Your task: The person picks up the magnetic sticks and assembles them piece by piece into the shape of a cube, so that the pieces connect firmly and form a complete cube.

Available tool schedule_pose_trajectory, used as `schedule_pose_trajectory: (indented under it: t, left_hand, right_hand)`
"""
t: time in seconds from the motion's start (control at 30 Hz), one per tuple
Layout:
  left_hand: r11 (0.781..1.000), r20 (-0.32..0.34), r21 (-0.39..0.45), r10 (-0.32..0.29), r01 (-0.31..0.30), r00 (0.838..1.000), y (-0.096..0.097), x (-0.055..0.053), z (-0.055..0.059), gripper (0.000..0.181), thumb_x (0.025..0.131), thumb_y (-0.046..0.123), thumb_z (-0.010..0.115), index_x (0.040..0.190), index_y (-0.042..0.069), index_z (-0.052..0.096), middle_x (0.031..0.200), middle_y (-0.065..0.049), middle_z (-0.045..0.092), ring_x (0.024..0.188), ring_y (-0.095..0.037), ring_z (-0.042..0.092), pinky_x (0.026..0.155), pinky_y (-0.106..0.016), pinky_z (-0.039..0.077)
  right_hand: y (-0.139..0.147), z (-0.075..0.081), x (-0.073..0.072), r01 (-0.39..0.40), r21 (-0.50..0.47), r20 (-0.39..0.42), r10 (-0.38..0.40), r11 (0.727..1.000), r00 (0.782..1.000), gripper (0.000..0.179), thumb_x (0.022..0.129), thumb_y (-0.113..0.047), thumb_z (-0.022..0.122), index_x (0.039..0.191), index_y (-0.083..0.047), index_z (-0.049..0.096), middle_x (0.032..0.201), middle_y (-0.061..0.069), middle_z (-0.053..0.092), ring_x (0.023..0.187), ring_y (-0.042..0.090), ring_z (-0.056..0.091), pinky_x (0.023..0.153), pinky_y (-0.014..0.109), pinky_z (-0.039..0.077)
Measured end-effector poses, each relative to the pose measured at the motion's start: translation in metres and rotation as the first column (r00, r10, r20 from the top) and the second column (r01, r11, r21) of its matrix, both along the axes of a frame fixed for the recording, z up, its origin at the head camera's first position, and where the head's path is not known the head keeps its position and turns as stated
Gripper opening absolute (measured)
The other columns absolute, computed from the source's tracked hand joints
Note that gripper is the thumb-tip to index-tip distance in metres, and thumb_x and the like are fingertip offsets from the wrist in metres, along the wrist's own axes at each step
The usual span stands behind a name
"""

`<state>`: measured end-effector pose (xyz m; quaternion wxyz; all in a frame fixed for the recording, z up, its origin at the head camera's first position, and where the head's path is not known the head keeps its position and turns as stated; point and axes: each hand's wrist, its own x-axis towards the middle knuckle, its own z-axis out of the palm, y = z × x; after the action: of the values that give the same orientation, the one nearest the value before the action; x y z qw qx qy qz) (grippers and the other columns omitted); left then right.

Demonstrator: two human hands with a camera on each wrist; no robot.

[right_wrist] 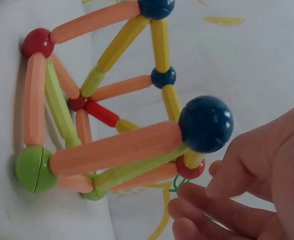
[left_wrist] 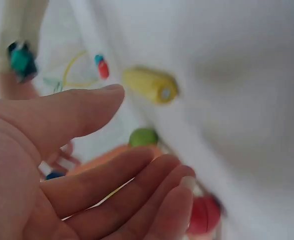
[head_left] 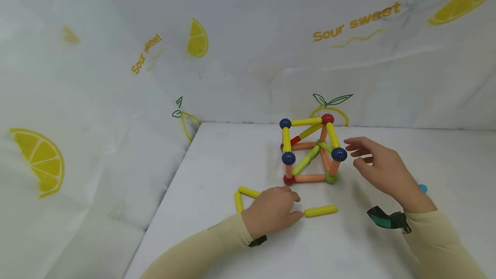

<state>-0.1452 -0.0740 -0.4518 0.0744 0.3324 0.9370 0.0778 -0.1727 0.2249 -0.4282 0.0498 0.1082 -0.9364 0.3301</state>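
A cube-shaped frame of rods and balls (head_left: 310,178) stands on the table, orange rods below and yellow rods on top. Blue balls and a red ball (head_left: 327,119) mark its upper corners; diagonal rods cross its sides. My left hand (head_left: 273,210) is in front of it with relaxed fingers and nothing in them. Its thumb is right by the end of a loose yellow rod (head_left: 321,211); whether they touch I cannot tell. Loosely bent, the fingers of my right hand (head_left: 381,167) are beside the near right blue ball (right_wrist: 206,124), holding nothing.
Two more yellow rods (head_left: 249,192) lie at an angle left of the frame, partly behind my left hand. A small light-blue piece (head_left: 423,188) shows past my right wrist, with a red piece (left_wrist: 103,70) against it. A lemon-printed sheet (head_left: 240,76) hangs behind the white table (head_left: 217,158).
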Motion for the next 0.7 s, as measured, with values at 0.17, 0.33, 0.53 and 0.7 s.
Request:
schedule_pose_trajectory:
  t: [0.17, 0.33, 0.53, 0.7]
  left_hand:
    - [0.995, -0.032, -0.079, -0.067, 0.064, 0.997, 0.032, -0.001, -0.020, 0.028, 0.095, 0.044, 0.083, 0.111, 0.021, 0.082, 0.086, 0.012, 0.067, 0.073, -0.001, 0.053, 0.061, -0.014, 0.045]
    - [0.993, -0.073, -0.078, -0.099, 0.093, 0.992, 0.048, -0.008, -0.034, 0.018, 0.097, 0.038, 0.082, 0.110, 0.025, 0.084, 0.087, 0.013, 0.069, 0.073, 0.001, 0.054, 0.059, -0.014, 0.042]
    - [0.989, -0.228, 0.028, -0.135, 0.145, 0.964, 0.044, -0.004, 0.011, 0.021, 0.099, 0.037, 0.081, 0.117, 0.026, 0.084, 0.100, 0.013, 0.075, 0.085, 0.001, 0.064, 0.067, -0.010, 0.048]
    - [0.978, -0.445, 0.117, -0.102, 0.171, 0.890, 0.039, -0.020, 0.062, 0.028, 0.097, 0.041, 0.083, 0.115, 0.020, 0.084, 0.109, 0.007, 0.077, 0.105, -0.010, 0.071, 0.086, -0.018, 0.056]
  right_hand:
    - [-0.001, 0.007, 0.007, -0.066, -0.068, -0.082, 0.061, 0.995, 0.995, 0.055, 0.102, -0.013, 0.072, 0.154, -0.015, 0.056, 0.137, 0.016, 0.071, 0.115, 0.038, 0.072, 0.086, 0.004, 0.046]
    - [-0.006, 0.008, 0.006, -0.076, -0.084, -0.084, 0.069, 0.994, 0.994, 0.052, 0.102, -0.028, 0.078, 0.149, -0.016, 0.062, 0.131, 0.012, 0.075, 0.115, 0.034, 0.072, 0.087, 0.011, 0.053]
    - [-0.004, 0.008, 0.005, -0.088, -0.090, -0.084, 0.081, 0.992, 0.993, 0.042, 0.101, -0.029, 0.079, 0.140, -0.016, 0.070, 0.127, 0.007, 0.077, 0.113, 0.028, 0.073, 0.087, 0.015, 0.057]
    - [-0.003, 0.011, 0.006, -0.085, -0.092, -0.098, 0.075, 0.992, 0.992, 0.040, 0.101, -0.029, 0.079, 0.138, -0.016, 0.071, 0.126, 0.007, 0.077, 0.112, 0.029, 0.073, 0.085, 0.015, 0.057]
